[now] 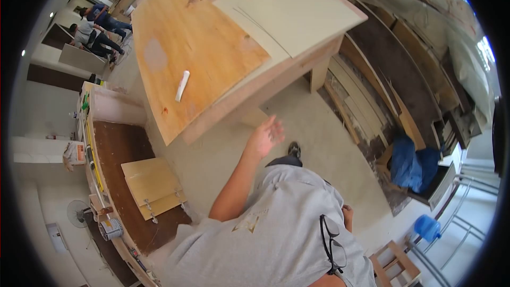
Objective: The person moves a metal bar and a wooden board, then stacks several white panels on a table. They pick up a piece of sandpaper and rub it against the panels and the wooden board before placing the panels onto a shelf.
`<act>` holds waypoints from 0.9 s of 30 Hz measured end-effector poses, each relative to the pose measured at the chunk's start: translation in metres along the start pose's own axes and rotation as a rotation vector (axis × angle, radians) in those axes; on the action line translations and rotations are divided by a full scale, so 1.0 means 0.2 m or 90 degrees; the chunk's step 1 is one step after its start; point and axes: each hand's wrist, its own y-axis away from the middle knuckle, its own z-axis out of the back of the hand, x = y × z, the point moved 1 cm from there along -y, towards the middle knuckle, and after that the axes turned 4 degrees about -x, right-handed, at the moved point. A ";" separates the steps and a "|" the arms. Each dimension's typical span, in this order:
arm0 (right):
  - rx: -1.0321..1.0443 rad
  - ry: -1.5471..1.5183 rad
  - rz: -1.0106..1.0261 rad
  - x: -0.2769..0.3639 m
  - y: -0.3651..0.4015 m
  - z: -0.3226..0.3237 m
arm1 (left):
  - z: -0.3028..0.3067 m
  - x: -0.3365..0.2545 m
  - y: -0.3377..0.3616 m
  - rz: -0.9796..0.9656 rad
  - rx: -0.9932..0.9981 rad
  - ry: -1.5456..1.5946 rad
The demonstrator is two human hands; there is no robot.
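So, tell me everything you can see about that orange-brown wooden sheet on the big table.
The orange-brown sheet looks like plywood: thin, broad and straight-edged, with wavy grain, a few dark knots and a dull, paler patch towards one side. It lies flat on the table, its long edge alongside cream boards; whether it overlaps them is unclear. A slim white object rests on it. No hand touches it.

Head view: I look from the wearer's head, forward and steeply down, through a wide round lens.
Grey shirt (289,196): nearest me, lower middle.
Table (297,68): beyond it, upper middle, seen from above.
Co-workers (85,34): far off, upper left.
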 end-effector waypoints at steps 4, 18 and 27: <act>0.044 0.035 0.017 0.45 -0.19 -0.08 | 0.53 0.02 -0.22 -0.035 -0.241 0.374; 0.242 -0.186 0.236 2.63 -1.00 -0.65 | 1.06 -0.64 -0.30 -0.347 -0.548 0.476; 0.076 -0.373 0.177 3.67 -1.29 -1.07 | 1.21 -0.56 -0.34 -0.330 -0.615 0.575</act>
